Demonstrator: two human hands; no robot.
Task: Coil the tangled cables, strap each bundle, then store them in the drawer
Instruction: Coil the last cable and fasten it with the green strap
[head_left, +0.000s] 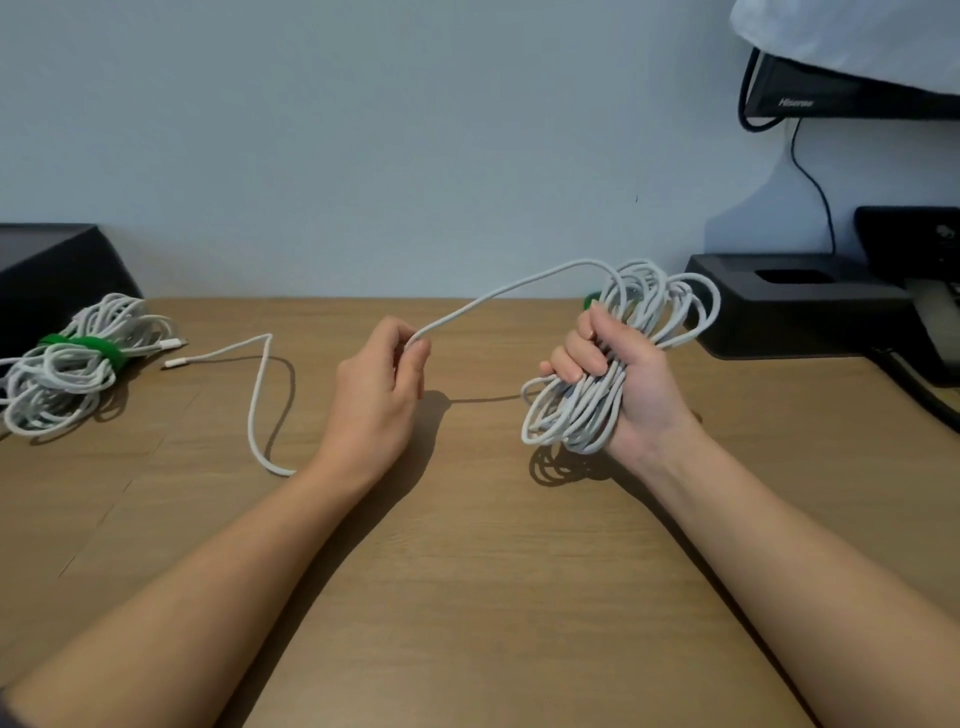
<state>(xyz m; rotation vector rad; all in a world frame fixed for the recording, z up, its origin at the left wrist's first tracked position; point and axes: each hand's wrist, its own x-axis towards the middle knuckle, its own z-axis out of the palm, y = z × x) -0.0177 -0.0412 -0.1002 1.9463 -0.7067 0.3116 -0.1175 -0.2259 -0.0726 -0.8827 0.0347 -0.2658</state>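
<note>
Clutching the white coil (569, 415), right grip (626, 382) curls round it; left grip (378, 387) pinches its loose strand (511, 286).

- Looks like a desk corner in a home or small office.
- Wood-grain desk top (467, 571) set flush against a plain, pale blue-grey wall (363, 130).
- At upper right, the lower edge of a black Hisense screen (810, 93), partly draped with a white cloth (857, 36).
- Thin black cord (815, 187) hanging below the screen, down behind a black plastic stand (753, 306) on the desk's right side.
- Black box (47, 270) at far left by the wall, with a white cable bundle (67, 364) in a green strap just beside it.
</note>
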